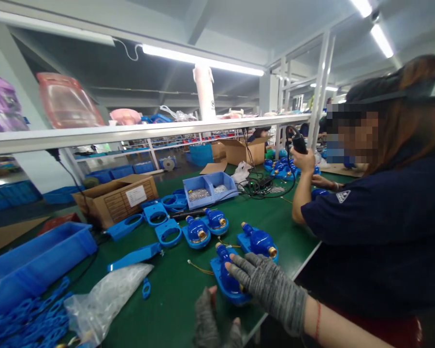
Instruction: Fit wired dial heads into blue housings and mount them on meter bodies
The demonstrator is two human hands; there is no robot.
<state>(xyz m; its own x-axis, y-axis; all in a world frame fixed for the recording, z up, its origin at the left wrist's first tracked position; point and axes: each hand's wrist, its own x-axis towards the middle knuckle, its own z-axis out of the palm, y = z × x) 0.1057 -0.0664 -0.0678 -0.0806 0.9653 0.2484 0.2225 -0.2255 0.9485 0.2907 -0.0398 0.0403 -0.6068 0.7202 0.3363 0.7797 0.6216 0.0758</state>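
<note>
- Your right hand (263, 280), in a grey knit fingerless glove, lies palm down with fingers extended over a glossy blue bottle-shaped unit (224, 270) on a blue plastic base; the fingertips touch the unit's side and do not wrap around it.
- Your left hand (217, 321), gloved to match, is open at the bottom edge of the view, thumb and fingers apart, near the lower left of that unit. It is blurred, but it appears to hold nothing.
- The unit lies on the green tabletop (166, 309) between your two hands, close to the table's edge — a thin brown wire with a white connector (199, 267) trails to its left.
- Just beyond it lies a second blue unit with brass-coloured ends (259, 240); farther back, a pair of similar blue units (206, 227) sit side by side.
- Flat blue plastic brackets with round openings (168, 233) lie to their left, before a light-blue two-compartment bin (210, 192) of small parts.
- At your left are a crumpled clear plastic bag (107, 302), a heap of small blue plastic links (32, 316) and a long blue plastic tray (39, 263).
- At your right, a person in a navy shirt (380, 227) grips a black handheld tool (299, 142) — upright, above more blue units.
</note>
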